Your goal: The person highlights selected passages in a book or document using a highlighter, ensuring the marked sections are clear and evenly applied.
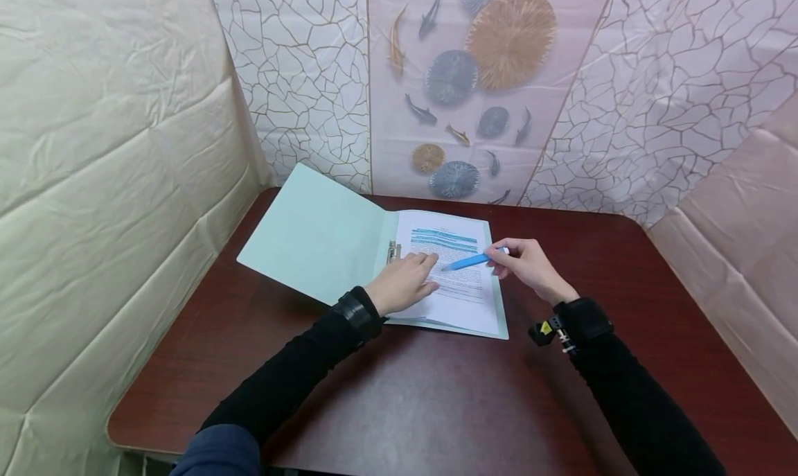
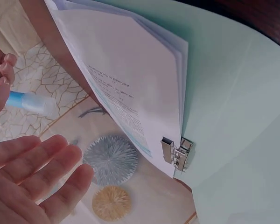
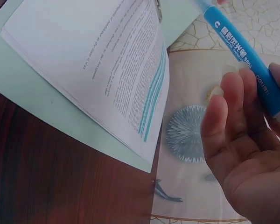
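Note:
A blue highlighter (image 1: 469, 261) is pinched at its rear end by the thumb and fingers of my right hand (image 1: 530, 269). Its front end, with what looks like a clear cap (image 2: 39, 104), points left over the printed sheets (image 1: 458, 303). Beside that end my left hand (image 1: 402, 283) hovers with relaxed, spread fingers, apart from the pen. The sheets lie in an open pale green folder (image 1: 318, 230), fastened at the spine by a metal clip (image 2: 175, 154). Several blue highlighted lines (image 3: 153, 100) run across the top part of the upper page.
A dark reddish-brown table (image 1: 399, 400) bears the folder, whose left cover is tilted up off the surface. Patterned cloth (image 1: 312, 67) hangs behind the table, and pale quilted cloth (image 1: 118, 157) stands along the left side.

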A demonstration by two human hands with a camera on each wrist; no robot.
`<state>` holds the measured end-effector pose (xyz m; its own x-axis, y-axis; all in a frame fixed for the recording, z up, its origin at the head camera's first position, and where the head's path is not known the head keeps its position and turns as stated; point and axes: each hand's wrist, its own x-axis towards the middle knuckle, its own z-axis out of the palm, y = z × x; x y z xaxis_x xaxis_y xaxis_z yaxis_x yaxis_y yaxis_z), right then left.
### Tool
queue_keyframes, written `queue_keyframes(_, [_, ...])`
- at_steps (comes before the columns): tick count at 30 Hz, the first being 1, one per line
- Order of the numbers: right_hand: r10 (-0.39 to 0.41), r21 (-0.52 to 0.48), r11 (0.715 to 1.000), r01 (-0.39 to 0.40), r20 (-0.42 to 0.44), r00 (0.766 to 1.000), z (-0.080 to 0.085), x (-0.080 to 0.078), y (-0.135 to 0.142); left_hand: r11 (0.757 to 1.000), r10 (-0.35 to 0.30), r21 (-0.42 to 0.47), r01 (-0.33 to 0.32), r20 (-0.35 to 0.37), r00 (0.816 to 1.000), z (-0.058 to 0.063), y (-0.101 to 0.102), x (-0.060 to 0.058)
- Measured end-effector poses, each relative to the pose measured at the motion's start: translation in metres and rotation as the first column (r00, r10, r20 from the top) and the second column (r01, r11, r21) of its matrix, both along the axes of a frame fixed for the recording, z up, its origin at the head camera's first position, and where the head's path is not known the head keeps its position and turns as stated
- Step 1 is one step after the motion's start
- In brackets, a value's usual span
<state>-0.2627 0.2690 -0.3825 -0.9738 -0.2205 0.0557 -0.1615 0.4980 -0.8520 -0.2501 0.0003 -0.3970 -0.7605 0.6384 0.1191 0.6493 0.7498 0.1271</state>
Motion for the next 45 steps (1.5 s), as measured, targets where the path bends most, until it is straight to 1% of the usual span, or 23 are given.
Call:
queue_keyframes(5, [0.019, -0.012, 1.0, -0.019, 0.001, 1.0, 0.0, 0.0, -0.002, 1.0, -0.017, 0.008, 0.018, -0.017, 1.0, -0.002, 0.003, -0.002])
queue_keyframes(8, [0.037, -0.017, 0.999, -0.037, -0.004, 0.999, 0.0, 0.001, -0.002, 0.999, -0.031, 0.013, 0.031, -0.041, 0.999, -0.002, 0.005, -0.002])
queue_keyframes(13, [0.057, -0.019, 0.998, -0.057, -0.015, 0.998, -0.002, 0.0, -0.002, 0.999, -0.041, 0.03, 0.043, -0.07, 0.997, -0.001, 0.008, -0.002])
queue_keyframes(22, [0.074, -0.022, 0.997, -0.074, -0.025, 0.997, -0.004, -0.001, -0.004, 0.998, -0.041, 0.044, 0.044, -0.065, 0.997, -0.001, 0.014, -0.003])
queue_keyframes(26, [0.082, -0.018, 0.996, -0.083, -0.014, 0.997, -0.002, 0.001, -0.005, 0.997, -0.046, 0.055, 0.049, -0.062, 0.997, -0.004, 0.015, -0.003])
queue_keyframes(30, [0.073, -0.018, 0.997, -0.074, -0.002, 0.997, -0.002, 0.002, -0.007, 0.994, -0.06, 0.088, 0.065, -0.058, 0.997, -0.007, 0.016, -0.005])
queue_keyframes(33, [0.077, -0.013, 0.997, -0.077, -0.002, 0.997, -0.001, 0.003, -0.008, 0.99, -0.075, 0.119, 0.079, -0.042, 0.996, -0.009, 0.018, -0.006])
queue_keyframes(36, [0.087, -0.016, 0.996, -0.087, -0.004, 0.996, 0.0, 0.005, -0.008, 0.984, -0.088, 0.154, 0.088, -0.004, 0.996, -0.009, 0.02, -0.006])
queue_keyframes(41, [0.095, -0.027, 0.995, -0.096, -0.005, 0.995, 0.001, 0.006, -0.009, 0.977, -0.089, 0.2, 0.074, 0.068, 0.994, -0.007, 0.023, -0.005])
queue_keyframes(45, [0.102, -0.025, 0.994, -0.102, -0.004, 0.995, -0.001, 0.005, -0.01, 0.976, -0.089, 0.203, 0.073, 0.074, 0.993, -0.006, 0.025, -0.003])
